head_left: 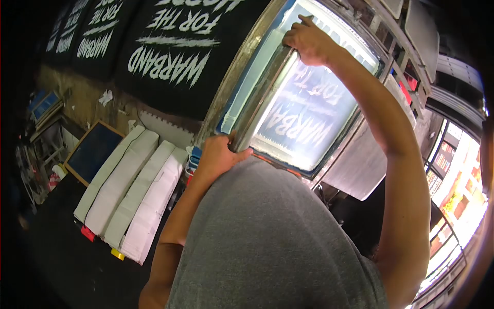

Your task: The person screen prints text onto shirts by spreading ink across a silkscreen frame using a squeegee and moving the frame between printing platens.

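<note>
A framed printing screen (303, 110) with reversed lettering lies before me, pale ink along its edges. Across its left part runs a long squeegee (267, 95), slanting from lower left to upper right. My left hand (218, 156) is closed round the squeegee's near end, thumb stretched along the frame's near edge. At the far end my right hand (311, 42) has its fingers bent over the squeegee, with one finger raised. Left of the screen lies a black printed fabric (175, 51) with white lettering.
More black printed fabrics (100, 31) lie at upper left. Two long white boxes (134, 190) and a blue screen in a wooden frame (93, 152) are at left. Grey boards (355, 159) stand right of the screen. A grey shirt fills the lower middle.
</note>
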Demonstrator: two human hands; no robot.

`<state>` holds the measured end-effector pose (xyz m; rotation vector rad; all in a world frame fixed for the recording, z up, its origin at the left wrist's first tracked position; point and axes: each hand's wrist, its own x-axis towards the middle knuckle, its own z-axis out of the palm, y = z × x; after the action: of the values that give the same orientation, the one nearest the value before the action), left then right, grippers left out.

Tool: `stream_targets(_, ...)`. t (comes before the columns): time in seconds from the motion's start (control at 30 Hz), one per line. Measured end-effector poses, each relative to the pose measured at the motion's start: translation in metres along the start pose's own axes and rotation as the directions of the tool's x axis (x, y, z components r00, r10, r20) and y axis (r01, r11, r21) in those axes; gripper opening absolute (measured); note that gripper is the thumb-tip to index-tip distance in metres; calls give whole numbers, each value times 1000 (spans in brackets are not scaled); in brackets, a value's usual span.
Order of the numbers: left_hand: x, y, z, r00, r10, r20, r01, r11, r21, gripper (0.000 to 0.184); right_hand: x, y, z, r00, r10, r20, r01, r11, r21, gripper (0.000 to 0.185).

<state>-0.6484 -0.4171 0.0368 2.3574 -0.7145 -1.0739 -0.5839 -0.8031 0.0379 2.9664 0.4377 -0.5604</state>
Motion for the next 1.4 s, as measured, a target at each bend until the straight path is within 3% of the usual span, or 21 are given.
stream_targets(0.07, 4, 0, -3, 1000, 17, 8, -17, 999, 28, 76, -2, -1, -11, 998, 12, 62, -10, 999, -41, 29)
stream_targets(0.1, 8, 6, -10, 999, 21, 50, -18, 999, -47, 76, -2, 2, -17, 991, 18, 129, -8, 997, -75, 29)
stream_targets(0.17, 15, 18, -23, 995, 29, 92, -17, 992, -126, 76, -6, 18, -15, 993, 30, 112, -24, 998, -55, 29)
stream_targets(0.27, 34, 40, -27, 998, 60, -26, -62, 994, -91, 75, -5, 51, -10, 989, 95, -115, -97, 995, -17, 35)
stream_targets(0.33, 56, 49, -26, 981, 133, -139, -140, 990, -35, 73, 2, 69, -18, 979, 110, -170, -117, 993, -33, 36)
stream_targets(0.4, 74, 63, -30, 985, 121, -120, -123, 992, -15, 73, 12, 88, -20, 969, 113, -220, -127, 991, -48, 35)
stream_targets(0.47, 88, 74, -38, 989, 104, -101, -104, 995, 7, 72, 27, 110, -18, 988, 146, 53, -146, 989, -10, 27)
stream_targets(0.5, 94, 78, -41, 991, 103, -90, -100, 994, 38, 71, 29, 113, -19, 988, 145, 50, -144, 989, -10, 27)
stream_targets(0.57, 102, 81, -42, 992, 100, -80, -94, 993, 70, 70, 30, 118, -19, 987, 137, -82, -138, 990, -12, 21)
stream_targets(0.77, 117, 90, -49, 976, 147, -161, -146, 989, 21, 66, 39, 143, -12, 976, 99, -195, -108, 993, -38, 21)
stream_targets(0.9, 131, 87, -49, 984, 132, -119, -129, 991, 32, 67, 43, 147, -8, 986, 110, -124, -112, 994, -14, 20)
stream_targets(0.97, 136, 88, -47, 983, 135, -128, -128, 990, 63, 67, 47, 151, 13, 959, 88, -271, -94, 996, -10, 24)
stream_targets(1.0, 138, 90, -47, 988, 111, -106, -103, 992, 78, 67, 46, 151, 9, 958, 89, -271, -96, 995, -10, 24)
stream_targets(1.07, 139, 91, -44, 994, 83, -74, -76, 992, 98, 68, 41, 143, -5, 984, 171, -56, -169, 985, 34, 30)
stream_targets(1.17, 142, 96, -47, 996, 91, -24, -86, 985, 148, 69, 44, 150, 3, 986, 165, -41, -166, 985, -40, 35)
stream_targets(1.23, 141, 102, -46, 998, 10, 66, -12, 999, 33, 71, 41, 150, 5, 978, 153, -143, -159, 987, -27, 34)
stream_targets(1.3, 143, 98, -46, 995, 44, 92, -48, 998, 44, 70, 37, 149, 5, 960, 144, -242, -154, 988, -25, 36)
stream_targets(1.4, 148, 81, -42, 990, 115, 85, -122, 988, 89, 66, 34, 150, -12, 974, 193, -114, -197, 980, -21, 33)
